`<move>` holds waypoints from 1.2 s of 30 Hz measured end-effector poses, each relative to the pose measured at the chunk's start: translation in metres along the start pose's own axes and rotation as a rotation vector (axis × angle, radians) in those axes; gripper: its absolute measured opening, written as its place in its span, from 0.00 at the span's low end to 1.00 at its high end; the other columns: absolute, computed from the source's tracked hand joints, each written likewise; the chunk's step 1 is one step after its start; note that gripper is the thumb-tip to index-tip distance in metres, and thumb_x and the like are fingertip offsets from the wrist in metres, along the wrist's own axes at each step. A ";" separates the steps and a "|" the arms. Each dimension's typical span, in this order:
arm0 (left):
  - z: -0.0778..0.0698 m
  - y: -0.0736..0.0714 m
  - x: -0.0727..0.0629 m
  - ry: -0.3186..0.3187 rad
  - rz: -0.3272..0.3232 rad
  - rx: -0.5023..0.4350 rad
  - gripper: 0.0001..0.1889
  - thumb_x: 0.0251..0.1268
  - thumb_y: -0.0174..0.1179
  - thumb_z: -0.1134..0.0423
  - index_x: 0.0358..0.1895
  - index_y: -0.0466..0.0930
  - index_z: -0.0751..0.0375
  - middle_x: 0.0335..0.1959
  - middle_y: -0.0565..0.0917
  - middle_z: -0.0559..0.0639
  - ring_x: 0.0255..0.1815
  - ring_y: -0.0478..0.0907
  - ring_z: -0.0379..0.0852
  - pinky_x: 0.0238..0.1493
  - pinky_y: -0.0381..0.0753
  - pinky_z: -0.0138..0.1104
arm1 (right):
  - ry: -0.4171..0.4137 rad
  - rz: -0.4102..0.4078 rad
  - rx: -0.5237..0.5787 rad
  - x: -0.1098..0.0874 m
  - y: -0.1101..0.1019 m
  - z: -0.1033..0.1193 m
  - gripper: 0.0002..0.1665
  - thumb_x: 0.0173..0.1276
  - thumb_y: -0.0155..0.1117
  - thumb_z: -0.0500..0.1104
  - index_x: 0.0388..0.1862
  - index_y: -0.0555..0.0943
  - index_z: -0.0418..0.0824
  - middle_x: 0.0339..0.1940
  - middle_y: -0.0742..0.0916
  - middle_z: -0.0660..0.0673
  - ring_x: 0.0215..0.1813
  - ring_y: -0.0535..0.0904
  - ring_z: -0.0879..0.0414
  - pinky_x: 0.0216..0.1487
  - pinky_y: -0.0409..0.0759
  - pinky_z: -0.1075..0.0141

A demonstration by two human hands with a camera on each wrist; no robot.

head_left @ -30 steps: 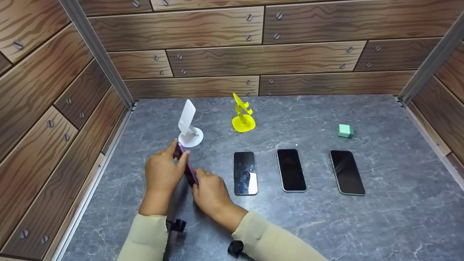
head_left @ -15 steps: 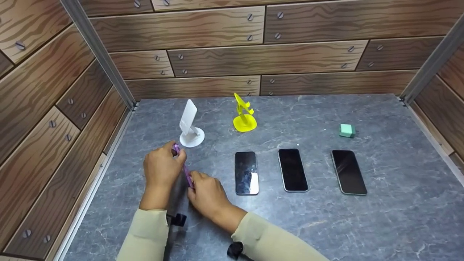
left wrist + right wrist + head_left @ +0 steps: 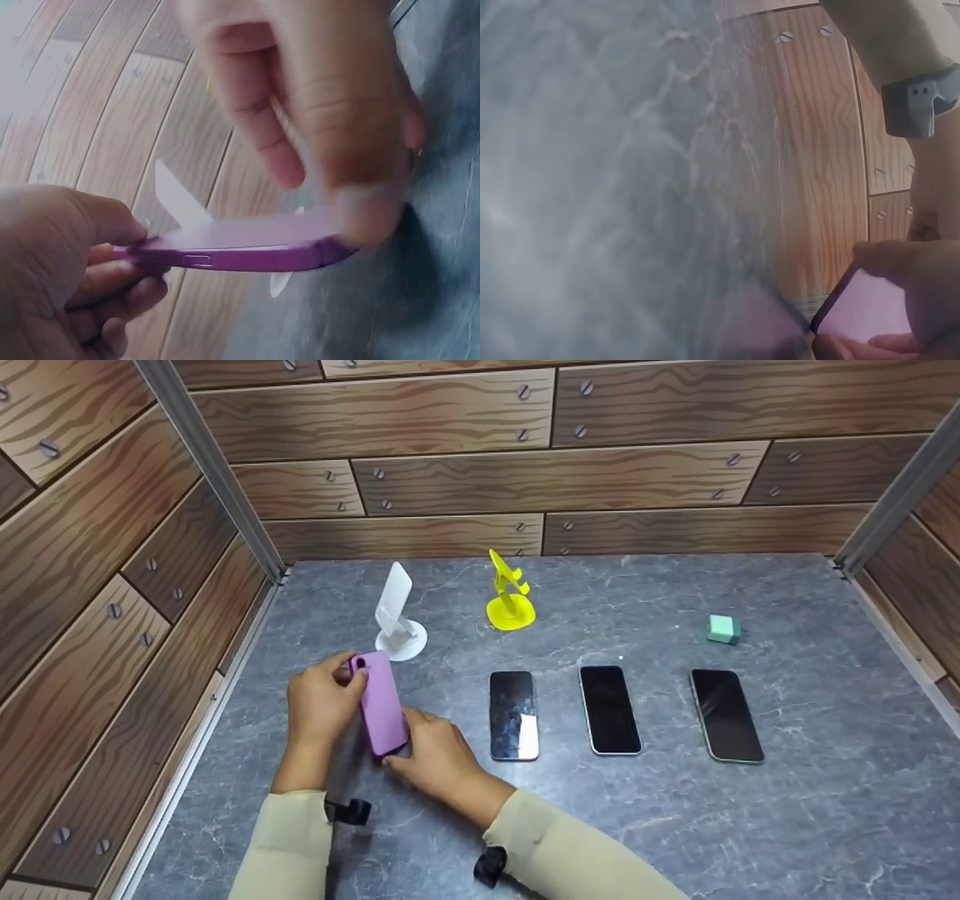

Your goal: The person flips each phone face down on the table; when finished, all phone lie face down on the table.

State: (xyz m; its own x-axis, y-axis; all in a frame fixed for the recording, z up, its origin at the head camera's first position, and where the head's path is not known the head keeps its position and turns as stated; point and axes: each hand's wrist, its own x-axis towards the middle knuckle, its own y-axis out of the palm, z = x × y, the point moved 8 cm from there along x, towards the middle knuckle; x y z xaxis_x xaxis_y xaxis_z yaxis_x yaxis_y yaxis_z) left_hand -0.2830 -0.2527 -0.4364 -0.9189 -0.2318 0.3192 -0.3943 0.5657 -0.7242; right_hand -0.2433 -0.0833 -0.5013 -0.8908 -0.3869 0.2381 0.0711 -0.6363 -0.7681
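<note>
A purple phone case (image 3: 382, 705) is held tilted above the table, its back with the camera cutout turned up. A dark sliver shows at its lower corner; I cannot tell how a phone sits inside. My left hand (image 3: 322, 701) pinches the upper end between thumb and fingers. Around the lower end, my right hand (image 3: 441, 754) grips with thumb and fingers. The left wrist view shows the side of the purple phone case (image 3: 247, 257) with its button, and a large blurred thumb on its near end. Part of the pink back (image 3: 866, 307) appears in the right wrist view.
Right beyond the case stands a white phone stand (image 3: 394, 600), with a yellow phone stand (image 3: 510, 607) to its right. Three dark-screened phones, left (image 3: 514, 716), middle (image 3: 610, 710) and right (image 3: 726, 715), lie in a row. A green charger (image 3: 722, 628) sits behind them.
The purple case has turned from edge-on to showing its back upward. The left hand has shifted slightly left; the right hand stays at the lower end.
</note>
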 end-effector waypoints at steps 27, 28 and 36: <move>0.053 0.035 0.007 -0.091 0.232 -0.210 0.21 0.77 0.66 0.65 0.69 0.85 0.64 0.48 0.94 0.61 0.51 0.91 0.55 0.53 0.88 0.41 | -0.045 -0.005 0.002 0.002 0.015 0.001 0.45 0.58 0.85 0.33 0.73 0.77 0.29 0.64 0.89 0.32 0.64 0.89 0.41 0.69 0.86 0.56; 0.054 0.037 0.007 -0.084 0.247 -0.212 0.21 0.77 0.66 0.65 0.69 0.85 0.65 0.50 0.94 0.62 0.53 0.91 0.57 0.56 0.89 0.44 | -0.041 -0.001 0.012 0.002 0.016 0.000 0.45 0.58 0.85 0.33 0.74 0.77 0.29 0.64 0.89 0.32 0.65 0.89 0.41 0.69 0.86 0.57; 0.064 0.046 0.003 -0.040 0.346 -0.194 0.27 0.76 0.68 0.67 0.75 0.78 0.66 0.60 0.89 0.68 0.69 0.84 0.65 0.76 0.77 0.56 | -0.072 0.012 -0.005 0.003 0.014 0.001 0.42 0.59 0.84 0.34 0.73 0.79 0.29 0.66 0.89 0.35 0.65 0.88 0.43 0.70 0.85 0.59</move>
State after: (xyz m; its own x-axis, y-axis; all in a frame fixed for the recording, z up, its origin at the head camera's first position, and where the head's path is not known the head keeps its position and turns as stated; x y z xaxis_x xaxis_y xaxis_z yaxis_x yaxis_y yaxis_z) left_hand -0.3053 -0.2779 -0.5079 -0.9983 -0.0299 0.0497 -0.0552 0.7539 -0.6546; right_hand -0.2440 -0.0942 -0.5110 -0.8555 -0.4416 0.2704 0.0793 -0.6277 -0.7744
